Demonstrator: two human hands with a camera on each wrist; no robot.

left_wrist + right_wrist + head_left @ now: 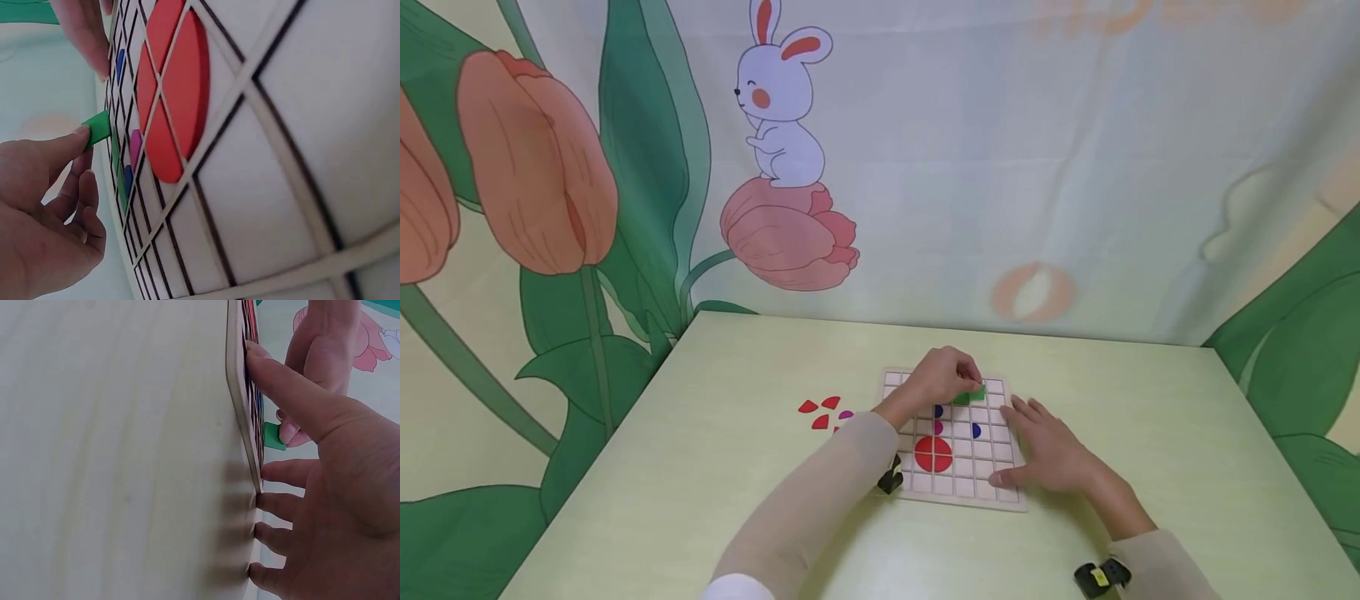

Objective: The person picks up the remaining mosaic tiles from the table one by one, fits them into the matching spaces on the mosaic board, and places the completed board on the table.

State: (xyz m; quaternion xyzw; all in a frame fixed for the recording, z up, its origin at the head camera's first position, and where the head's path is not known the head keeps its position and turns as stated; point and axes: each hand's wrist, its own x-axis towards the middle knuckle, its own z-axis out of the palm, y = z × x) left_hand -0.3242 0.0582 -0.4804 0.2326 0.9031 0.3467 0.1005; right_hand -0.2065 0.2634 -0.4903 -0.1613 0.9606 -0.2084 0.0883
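Note:
My left hand (pixel 942 375) pinches a small green square tile (pixel 99 129) between thumb and fingers, over the far part of a wooden grid board (pixel 966 493). One edge of the tile meets the board. Green pieces (pixel 961 400) lie in the grid just beside it. My right hand (pixel 1051 450) rests along the board's right edge, fingers spread, thumb on the near right corner area. In the grid sit a red circle of quarter pieces (pixel 925 462), a magenta piece (pixel 938 427) and two dark blue half-round pieces (pixel 976 431).
Left of the board, several loose red quarter pieces (pixel 821 422) and a magenta piece (pixel 846 414) lie on the pale table (pixel 685 467), some partly hidden by my left sleeve. A printed curtain (pixel 925 167) with tulips and a rabbit hangs behind the table's far edge.

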